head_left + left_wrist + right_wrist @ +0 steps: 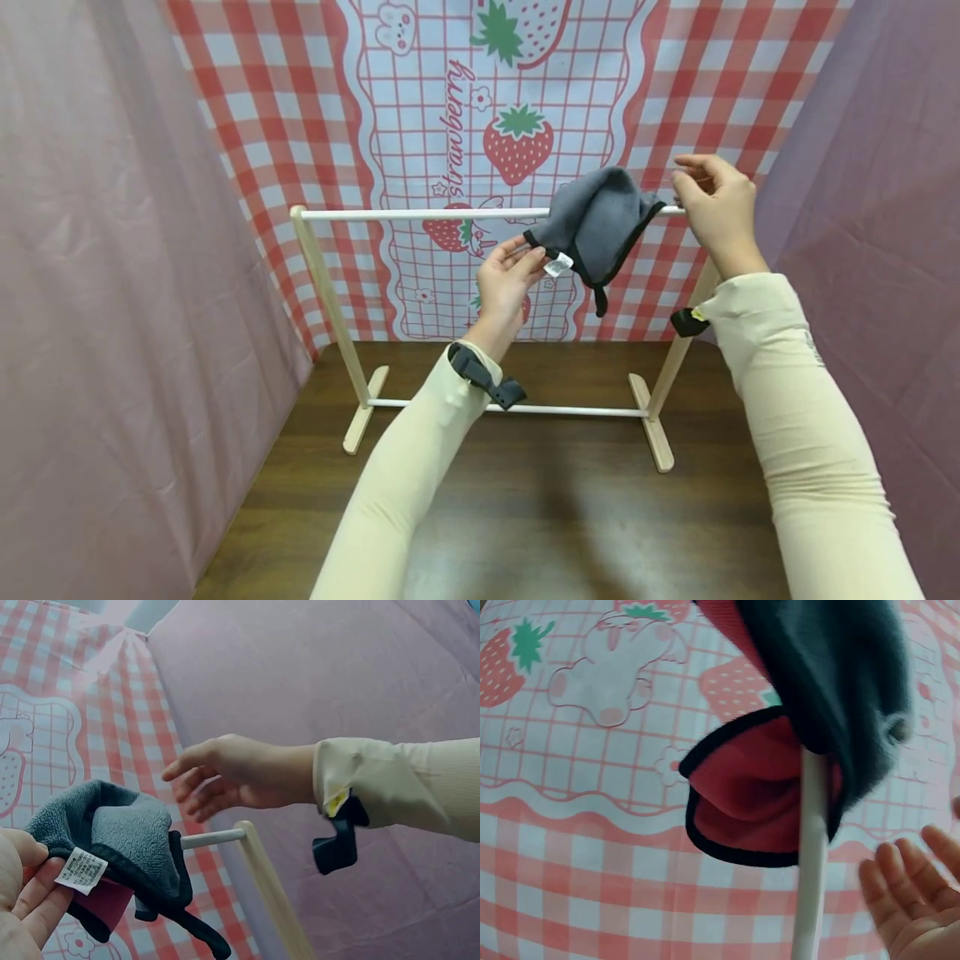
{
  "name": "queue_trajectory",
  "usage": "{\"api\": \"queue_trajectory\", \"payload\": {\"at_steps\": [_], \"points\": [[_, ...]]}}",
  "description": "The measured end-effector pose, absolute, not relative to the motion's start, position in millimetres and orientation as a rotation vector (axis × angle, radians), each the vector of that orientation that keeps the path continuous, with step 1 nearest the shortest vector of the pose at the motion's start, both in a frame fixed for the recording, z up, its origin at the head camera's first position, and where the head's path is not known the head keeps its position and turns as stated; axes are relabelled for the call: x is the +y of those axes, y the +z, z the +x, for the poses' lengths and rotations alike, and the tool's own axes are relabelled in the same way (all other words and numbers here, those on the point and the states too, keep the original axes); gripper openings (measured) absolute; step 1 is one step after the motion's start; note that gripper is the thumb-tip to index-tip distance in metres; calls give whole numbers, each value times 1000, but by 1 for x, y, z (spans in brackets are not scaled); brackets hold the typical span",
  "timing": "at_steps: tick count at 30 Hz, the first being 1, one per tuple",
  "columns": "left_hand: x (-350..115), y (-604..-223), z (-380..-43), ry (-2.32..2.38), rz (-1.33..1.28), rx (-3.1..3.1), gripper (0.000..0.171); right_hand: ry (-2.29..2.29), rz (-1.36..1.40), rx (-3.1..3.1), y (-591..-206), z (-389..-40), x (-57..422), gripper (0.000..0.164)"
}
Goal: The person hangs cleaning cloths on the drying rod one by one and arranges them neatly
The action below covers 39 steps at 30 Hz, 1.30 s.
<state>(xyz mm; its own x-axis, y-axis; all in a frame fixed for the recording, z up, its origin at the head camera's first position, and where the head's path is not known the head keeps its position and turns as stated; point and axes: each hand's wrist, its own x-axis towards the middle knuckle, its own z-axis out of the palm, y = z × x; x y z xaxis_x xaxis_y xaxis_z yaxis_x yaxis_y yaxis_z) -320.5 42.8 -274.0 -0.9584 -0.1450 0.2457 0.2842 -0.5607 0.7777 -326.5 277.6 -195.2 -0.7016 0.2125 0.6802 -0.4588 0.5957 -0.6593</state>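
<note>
A grey cloth (600,221) with black edging and a black loop drapes over the white top bar (420,214) of a wooden rack. Its red underside (750,802) shows in the right wrist view. My left hand (506,279) pinches the cloth's left corner between thumb and fingers, close by a white label (82,870). Off the cloth's right side, my right hand (716,200) hovers near the bar's right end, fingers loosely bent and holding nothing. In the left wrist view, a gap shows between the right hand's fingers and the cloth.
The rack's wooden legs (330,308) stand on a brown wooden table (465,500), joined low down by a second white bar (570,410). Behind hangs a red-and-white strawberry cloth (262,108). Pink curtains (112,250) flank both sides.
</note>
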Motion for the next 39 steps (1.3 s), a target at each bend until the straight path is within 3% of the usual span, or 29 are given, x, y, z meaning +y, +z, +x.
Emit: {"api": "queue_trajectory", "payload": {"at_steps": [7,19,39], "points": [[43,-273,-321,-2554,-236,-1328,29,1530,263,-2144,-208,-318,286,16],[30,-263,-323,-2433,-332,-1437,34,2011,376,-1748,-220,-330,255,18],[-33,-213,-338,-2365,-375,-1527,35,2425,292,-1545,-183,-336,287,23]]}}
